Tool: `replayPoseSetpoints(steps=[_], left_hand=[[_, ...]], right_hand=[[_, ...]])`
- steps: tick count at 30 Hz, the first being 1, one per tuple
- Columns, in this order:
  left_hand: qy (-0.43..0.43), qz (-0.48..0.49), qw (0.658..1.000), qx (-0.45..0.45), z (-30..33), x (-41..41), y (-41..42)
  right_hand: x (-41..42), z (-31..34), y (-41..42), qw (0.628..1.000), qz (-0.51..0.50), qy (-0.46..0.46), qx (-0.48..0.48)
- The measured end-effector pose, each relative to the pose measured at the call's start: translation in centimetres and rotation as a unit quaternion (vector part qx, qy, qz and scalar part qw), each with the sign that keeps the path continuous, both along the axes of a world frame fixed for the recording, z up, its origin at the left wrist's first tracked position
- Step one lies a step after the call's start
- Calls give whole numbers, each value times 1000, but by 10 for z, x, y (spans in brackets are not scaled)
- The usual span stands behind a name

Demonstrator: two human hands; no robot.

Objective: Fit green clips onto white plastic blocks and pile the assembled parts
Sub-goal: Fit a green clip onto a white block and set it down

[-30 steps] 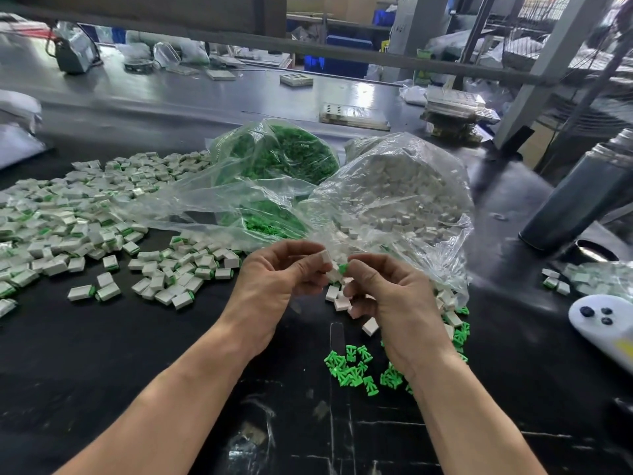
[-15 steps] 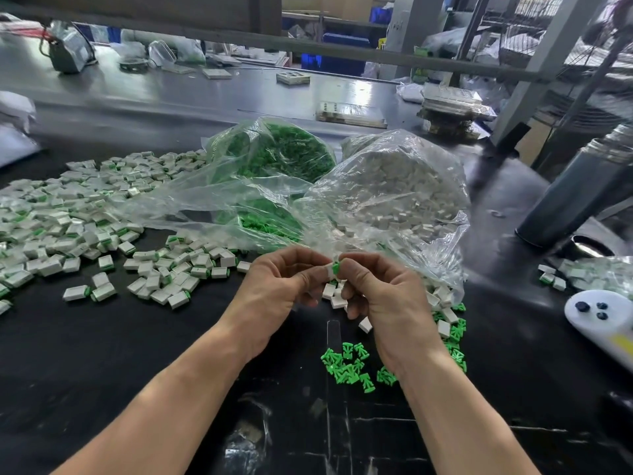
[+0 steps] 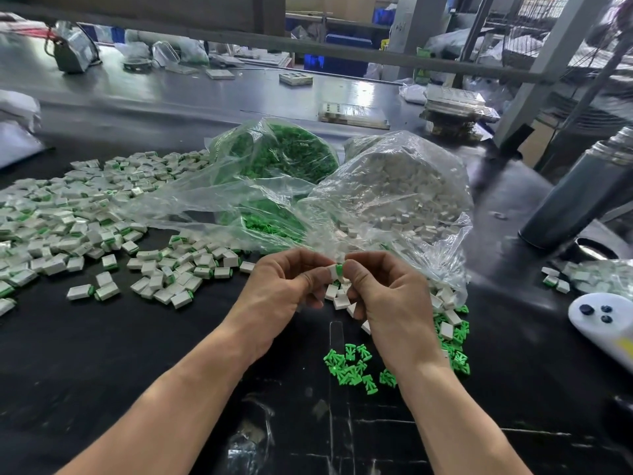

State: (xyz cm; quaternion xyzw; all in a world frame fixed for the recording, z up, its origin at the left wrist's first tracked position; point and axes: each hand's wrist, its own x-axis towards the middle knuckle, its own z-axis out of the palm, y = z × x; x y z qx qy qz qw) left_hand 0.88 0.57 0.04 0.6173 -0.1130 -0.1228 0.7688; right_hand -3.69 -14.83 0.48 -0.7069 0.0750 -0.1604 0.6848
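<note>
My left hand (image 3: pixel 284 289) pinches the white block (image 3: pixel 333 271) while my right hand (image 3: pixel 383 296) presses the green clip (image 3: pixel 339 269) into its end (I'd push squarely, until flush). Finished parts (image 3: pixel 85 221) pile at left; loose clips (image 3: pixel 352 366) lie below.

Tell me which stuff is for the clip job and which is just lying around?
For the job: white block held by left hand and right hand, loose clips, clip bag, block bag, finished pile.
Lying about: flask, remote.
</note>
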Motion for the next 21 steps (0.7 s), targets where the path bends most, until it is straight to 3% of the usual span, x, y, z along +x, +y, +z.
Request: replayPoseSetpoints(steps=[12, 21], left_hand=[[-28, 66, 997, 19, -7, -8, -9], [39, 83, 993, -78, -10, -11, -19]], right_hand=[[-2, -1, 5, 999, -35, 1, -38], [-4, -3, 15, 996, -80, -35, -16]])
